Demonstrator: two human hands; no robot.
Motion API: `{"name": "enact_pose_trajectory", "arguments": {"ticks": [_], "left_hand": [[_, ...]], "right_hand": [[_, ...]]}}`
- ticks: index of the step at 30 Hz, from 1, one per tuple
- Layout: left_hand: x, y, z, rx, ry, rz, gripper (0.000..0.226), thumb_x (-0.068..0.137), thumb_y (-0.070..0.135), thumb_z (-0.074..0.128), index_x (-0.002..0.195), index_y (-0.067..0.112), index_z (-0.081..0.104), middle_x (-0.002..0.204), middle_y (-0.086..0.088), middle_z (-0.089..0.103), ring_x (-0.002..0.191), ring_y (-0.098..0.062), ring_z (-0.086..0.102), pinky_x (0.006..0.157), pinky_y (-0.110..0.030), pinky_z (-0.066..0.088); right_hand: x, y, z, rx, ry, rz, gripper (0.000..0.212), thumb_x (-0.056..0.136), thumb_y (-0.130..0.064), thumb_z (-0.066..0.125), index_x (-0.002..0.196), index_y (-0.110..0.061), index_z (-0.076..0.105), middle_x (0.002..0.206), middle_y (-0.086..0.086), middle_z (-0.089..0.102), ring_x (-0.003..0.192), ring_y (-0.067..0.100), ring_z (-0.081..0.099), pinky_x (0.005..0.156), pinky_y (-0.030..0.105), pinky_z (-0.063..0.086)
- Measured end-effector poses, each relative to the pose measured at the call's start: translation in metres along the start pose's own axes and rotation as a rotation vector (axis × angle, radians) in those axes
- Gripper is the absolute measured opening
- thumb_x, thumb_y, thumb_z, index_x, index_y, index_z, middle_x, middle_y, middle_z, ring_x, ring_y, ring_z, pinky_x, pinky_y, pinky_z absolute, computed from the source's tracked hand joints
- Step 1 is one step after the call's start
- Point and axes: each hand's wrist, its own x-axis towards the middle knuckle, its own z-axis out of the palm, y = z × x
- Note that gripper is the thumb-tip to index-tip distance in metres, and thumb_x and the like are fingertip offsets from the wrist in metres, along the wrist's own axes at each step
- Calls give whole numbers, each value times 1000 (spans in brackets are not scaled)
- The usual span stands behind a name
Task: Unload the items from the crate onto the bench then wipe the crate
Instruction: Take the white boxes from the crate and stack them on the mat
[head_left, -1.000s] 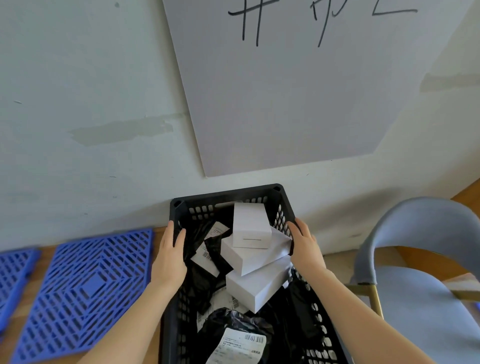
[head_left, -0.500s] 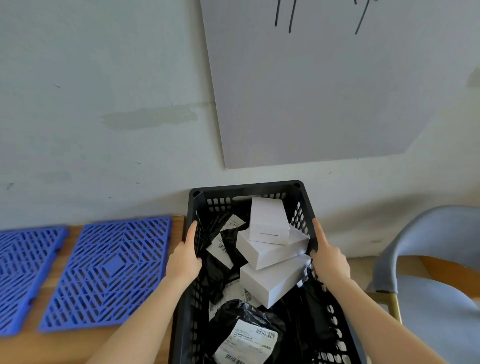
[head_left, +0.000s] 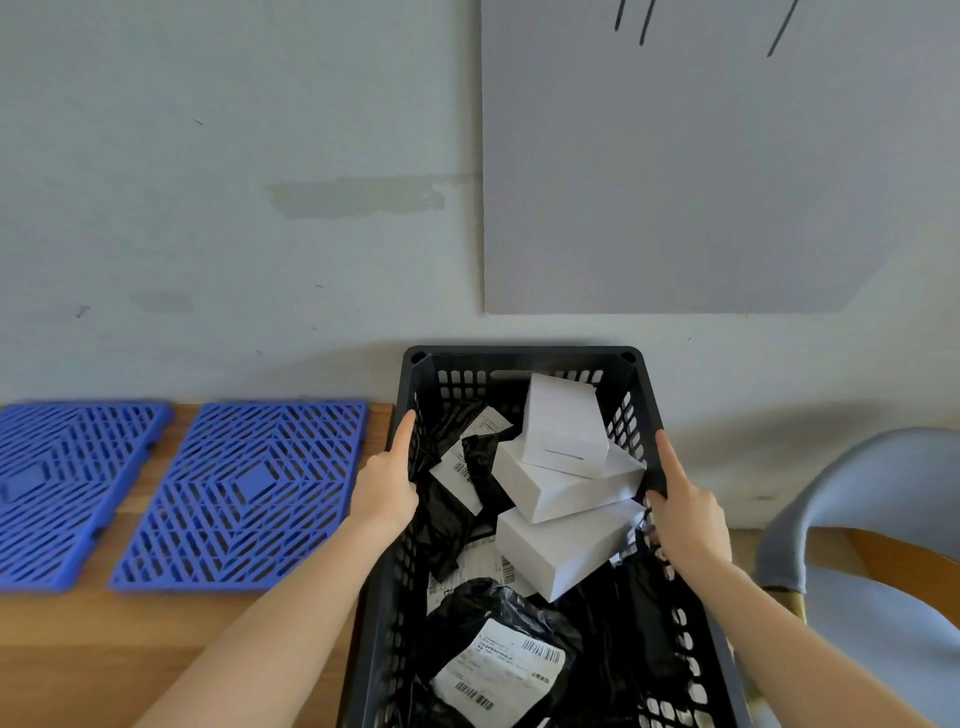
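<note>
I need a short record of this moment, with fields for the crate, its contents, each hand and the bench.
crate: black, perforated walls
contents: three white boxes stacked askew; black bags with printed labels
left hand: grips the crate's left rim
right hand: grips the crate's right rim
bench: wooden; two blue grid mats lie left of the crate
unloaded: no item on the bench yet

Arms outstretched, left hand (head_left: 387, 486) and right hand (head_left: 685, 514) clasped on opposite crate (head_left: 519, 356) rims.
</note>
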Motion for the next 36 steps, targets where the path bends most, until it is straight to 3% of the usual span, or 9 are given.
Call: {"name": "enact_pose_trajectory", "arguments": {"ticks": [11, 15, 18, 24, 27, 29, 32, 36], "left_hand": [[-78, 1, -96, -102, 69, 113, 97, 87, -8, 55, 157, 30, -1, 75, -10, 53, 64, -20, 52, 59, -35, 47], [-127, -24, -141, -144, 151, 107, 100, 85, -10, 55, 156, 33, -1, 67, -8, 51, 54, -19, 46, 48, -32, 41], [-165, -61, -172, -152, 200, 63, 103, 85, -6, 58, 156, 31, -7, 69, -10, 53, 55, -20, 48, 46, -31, 39], [-247, -144, -211, -239, 277, -81, 104, 83, -4, 62, 157, 28, -5, 87, -13, 60, 71, -24, 58, 58, -35, 50], [-270, -174, -247, -206, 315, -124, 102, 83, -1, 61, 157, 28, -3, 105, -22, 60, 73, -25, 57, 54, -31, 43], [-286, -193, -272, -189, 330, -147, 100, 83, -1, 59, 157, 27, -2, 105, -20, 60, 75, -26, 57, 52, -30, 39], [-315, -227, -299, -148, 361, -216, 98, 83, -2, 58, 158, 24, 0, 111, -17, 59, 77, -23, 55, 48, -26, 37], [-355, -279, -315, -148, 379, -361, 99, 82, -2, 57, 157, 25, -1, 94, -10, 57, 65, -18, 53, 50, -27, 42]], "right_hand": [[-89, -50, -82, -36, 171, -119, 75, 91, -10, 47, 146, -45, 11, 72, 13, 63, 61, 31, 62, 67, 43, 56], [-141, -84, -97, 28, 270, -216, 60, 87, -5, 50, 133, -37, 27, 66, 11, 61, 45, 27, 61, 55, 42, 56], [-178, -118, -98, 19, 282, -321, 58, 88, -4, 51, 133, -34, 31, 67, 11, 60, 44, 26, 59, 47, 34, 51], [-228, -202, -88, -96, 202, -533, 61, 92, -10, 53, 144, -29, 27, 83, 13, 61, 47, 25, 61, 43, 31, 49], [-248, -237, -78, -109, 173, -591, 63, 90, -9, 58, 145, -23, 31, 86, 14, 64, 50, 26, 62, 53, 38, 55], [-261, -257, -66, -77, 140, -627, 63, 88, -6, 59, 143, -23, 35, 86, 14, 66, 52, 27, 63, 59, 44, 57], [-281, -291, -42, -34, 71, -714, 56, 85, -3, 59, 135, -23, 43, 82, 11, 66, 49, 26, 64, 58, 42, 57], [-303, -343, 0, -12, -21, -847, 52, 83, -1, 59, 130, -21, 48, 84, 13, 67, 58, 29, 64, 62, 42, 56]]}}
